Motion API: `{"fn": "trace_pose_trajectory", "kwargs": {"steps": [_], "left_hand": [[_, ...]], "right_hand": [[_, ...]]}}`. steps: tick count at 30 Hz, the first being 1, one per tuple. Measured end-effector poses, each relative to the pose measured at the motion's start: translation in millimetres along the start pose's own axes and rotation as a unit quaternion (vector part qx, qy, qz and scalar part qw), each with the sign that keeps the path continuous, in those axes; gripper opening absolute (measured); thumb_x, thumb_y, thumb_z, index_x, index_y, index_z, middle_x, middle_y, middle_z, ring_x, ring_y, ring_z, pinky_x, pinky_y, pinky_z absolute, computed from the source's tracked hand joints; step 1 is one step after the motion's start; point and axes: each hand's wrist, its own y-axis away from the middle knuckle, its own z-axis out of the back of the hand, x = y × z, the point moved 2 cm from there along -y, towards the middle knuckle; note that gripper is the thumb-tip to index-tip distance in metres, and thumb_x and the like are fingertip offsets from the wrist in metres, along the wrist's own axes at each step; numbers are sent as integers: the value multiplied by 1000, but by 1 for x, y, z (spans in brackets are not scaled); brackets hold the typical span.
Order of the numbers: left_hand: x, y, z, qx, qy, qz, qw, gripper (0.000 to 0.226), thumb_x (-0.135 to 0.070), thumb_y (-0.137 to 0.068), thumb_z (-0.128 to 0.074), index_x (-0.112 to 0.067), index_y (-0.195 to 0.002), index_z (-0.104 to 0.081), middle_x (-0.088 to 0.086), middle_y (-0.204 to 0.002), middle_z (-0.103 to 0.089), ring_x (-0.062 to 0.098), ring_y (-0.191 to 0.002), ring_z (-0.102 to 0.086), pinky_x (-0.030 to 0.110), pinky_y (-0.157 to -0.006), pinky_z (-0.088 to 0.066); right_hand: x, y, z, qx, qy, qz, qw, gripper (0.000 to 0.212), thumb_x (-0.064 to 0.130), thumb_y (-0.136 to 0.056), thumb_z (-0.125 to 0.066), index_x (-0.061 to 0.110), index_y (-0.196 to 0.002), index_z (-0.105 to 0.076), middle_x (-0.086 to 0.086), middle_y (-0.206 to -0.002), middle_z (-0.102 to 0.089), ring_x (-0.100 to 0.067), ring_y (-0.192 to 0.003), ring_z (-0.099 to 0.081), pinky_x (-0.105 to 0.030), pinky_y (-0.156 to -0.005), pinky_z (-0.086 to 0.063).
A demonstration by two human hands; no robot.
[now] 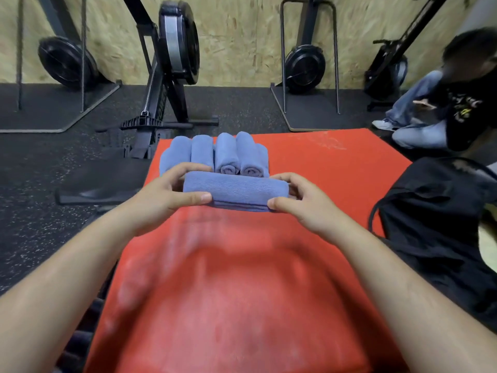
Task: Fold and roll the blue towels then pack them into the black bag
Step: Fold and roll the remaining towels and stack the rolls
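Observation:
A rolled blue towel (pixel 236 191) lies crosswise on the red mat (pixel 336 170). My left hand (pixel 169 192) grips its left end, thumb in front and fingers curled over the back. My right hand (pixel 298 203) grips the right end the same way. Behind it, several rolled blue towels (pixel 215 153) lie side by side at the mat's far edge, their ends facing me. The black bag (pixel 435 224) sits slumped at the mat's right side, apart from both hands.
Rowing machines (pixel 174 49) stand against the wooden wall behind the mat. A person (pixel 443 103) crouches at the far right on the dark rubber floor (pixel 40 184). A black machine part (pixel 99 189) lies left of the mat.

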Motion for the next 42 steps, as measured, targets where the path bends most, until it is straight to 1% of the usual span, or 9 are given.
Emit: {"fn": "trace_pose_trajectory", "kwargs": {"steps": [8,13,17,21,25,28,31,34,42], "left_hand": [[-3,-12,-2,-126,53,-25,990,63,-4,-69,-85,-24,-124,-61,-7,-95,-68,7,-87,-62,17,-78,-50],[1,-2,-22,-266,-74,16,961,62,-19,-79,-83,-21,-127,-44,-2,-100,-57,11,-80,-61,21,-73,-53],[-13,10,-53,-147,121,78,979,38,-45,-92,-62,-12,-111,-60,8,-102,-69,17,-85,-66,32,-67,-56],[-18,22,-49,-113,257,36,959,30,-33,-97,-56,-7,-111,-62,6,-98,-74,19,-89,-72,29,-67,-57],[-15,23,-26,-158,262,17,952,42,-19,-95,-64,-1,-131,-51,10,-111,-72,25,-98,-72,31,-72,-58],[-14,20,-16,-175,240,8,955,48,-20,-91,-71,-9,-132,-50,8,-112,-73,29,-105,-70,43,-89,-57],[-14,19,-10,-182,221,2,958,51,-22,-90,-73,-13,-133,-49,7,-111,-74,23,-104,-71,37,-89,-55],[-14,14,-1,-218,176,-3,960,41,-25,-91,-71,-19,-126,-50,-2,-101,-75,6,-87,-71,17,-68,-51],[-6,-25,24,-270,0,-49,962,23,-28,-97,-62,-36,-118,-57,-6,-132,-49,5,-120,-52,22,-101,-45]], "right_hand": [[9,-12,1,-39,-38,58,997,41,-8,-75,-79,0,-112,-64,-13,-101,-73,-15,-89,-69,-27,-85,-56],[15,-10,-27,-183,187,216,941,39,1,-74,-75,14,-109,-65,1,-104,-69,-16,-94,-65,-22,-85,-50],[25,0,-71,-203,333,346,853,46,-8,-67,-65,5,-112,-64,-11,-115,-64,-28,-110,-56,-33,-98,-43],[28,7,-97,-136,349,386,843,49,-6,-75,-66,5,-123,-61,-12,-133,-56,-28,-126,-51,-36,-112,-36],[39,16,-118,-124,147,311,931,52,7,-83,-70,10,-132,-52,2,-135,-53,-10,-130,-50,-29,-108,-42],[52,9,-130,-137,-44,110,983,37,15,-95,-65,17,-128,-49,5,-118,-60,8,-101,-62,-11,-85,-49],[54,-7,-141,-44,-197,-52,978,24,16,-100,-57,13,-124,-52,-6,-104,-72,-13,-87,-73,-31,-82,-60],[56,-27,-151,-71,-203,-58,975,16,12,-97,-60,10,-113,-61,-10,-101,-74,-21,-90,-74,-39,-83,-61],[57,-109,-161,-182,-125,-72,973,34,24,-79,-65,20,-112,-57,-7,-101,-73,-21,-91,-72,-45,-89,-57]]}}
